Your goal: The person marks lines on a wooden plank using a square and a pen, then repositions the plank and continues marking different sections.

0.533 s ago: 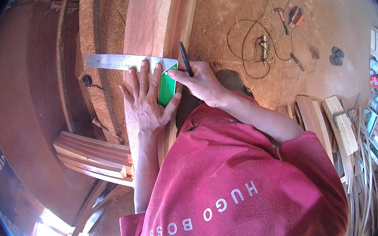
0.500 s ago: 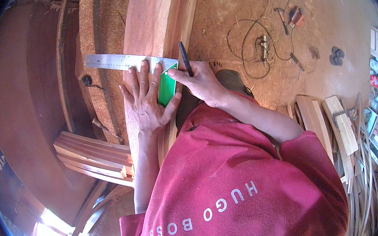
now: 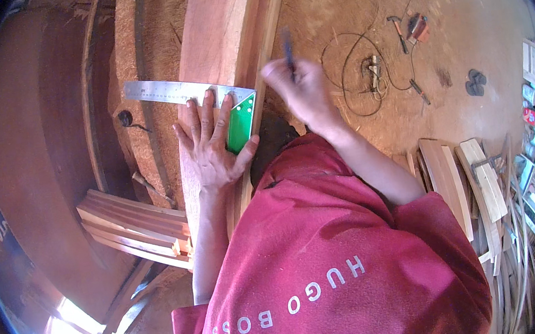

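Note:
A try square lies across a reddish-brown board point(image 3: 209, 33); its steel blade point(image 3: 162, 91) reaches out past the board's left side, and its green handle point(image 3: 241, 125) runs along the right edge. My left hand point(image 3: 212, 153) is spread flat, fingertips pressing on the blade and thumb beside the green handle. To the right of the board, my right hand point(image 3: 305, 91) is raised, smeared by motion, and closed around a dark pen point(image 3: 288, 44) that points away from me. The pen is clear of the wood.
Stacked wood strips point(image 3: 133, 227) sit left of the board. On the dusty floor to the right lie a coiled cable point(image 3: 341, 61), a hammer point(image 3: 399, 32), a red-brown power tool point(image 3: 418, 27) and dark sandals point(image 3: 476, 82). More planks point(image 3: 445, 181) lean at the right.
My right hand has lifted off the green handle and moved up and to the right with the pen. My left hand stays on the square.

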The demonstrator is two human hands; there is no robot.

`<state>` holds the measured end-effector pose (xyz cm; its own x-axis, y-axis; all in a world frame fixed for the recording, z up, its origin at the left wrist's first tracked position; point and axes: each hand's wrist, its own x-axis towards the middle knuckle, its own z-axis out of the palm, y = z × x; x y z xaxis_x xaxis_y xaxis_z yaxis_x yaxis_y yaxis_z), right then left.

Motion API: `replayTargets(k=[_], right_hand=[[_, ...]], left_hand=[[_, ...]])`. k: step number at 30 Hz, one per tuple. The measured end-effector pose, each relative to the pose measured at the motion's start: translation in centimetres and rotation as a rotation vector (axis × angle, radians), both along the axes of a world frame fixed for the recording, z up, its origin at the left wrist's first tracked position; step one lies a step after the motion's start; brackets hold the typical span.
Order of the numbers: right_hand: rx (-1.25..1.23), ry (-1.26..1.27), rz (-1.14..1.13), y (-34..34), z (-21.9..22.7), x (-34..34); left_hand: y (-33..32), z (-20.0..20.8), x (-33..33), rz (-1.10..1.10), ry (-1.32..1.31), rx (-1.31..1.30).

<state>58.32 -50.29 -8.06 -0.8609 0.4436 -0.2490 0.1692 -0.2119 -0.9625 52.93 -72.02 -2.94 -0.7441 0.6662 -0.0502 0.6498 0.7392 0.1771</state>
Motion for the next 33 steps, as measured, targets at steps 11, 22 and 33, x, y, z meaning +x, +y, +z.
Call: replayTargets(k=[11,22,33], right_hand=[[0.616,0.321,0.288,0.9,6.3,-4.9],[0.707,0.309,0.336,-0.3,5.6,-6.1],[0.991,0.209,0.442,2.3,9.8,-3.4]], left_hand=[[0.0,-0.2,0.1,0.02,-0.052,0.048],[-0.1,-0.1,0.1,0.014,-0.045,0.032],[0.0,0.1,0.2,0.022,-0.046,0.018]])
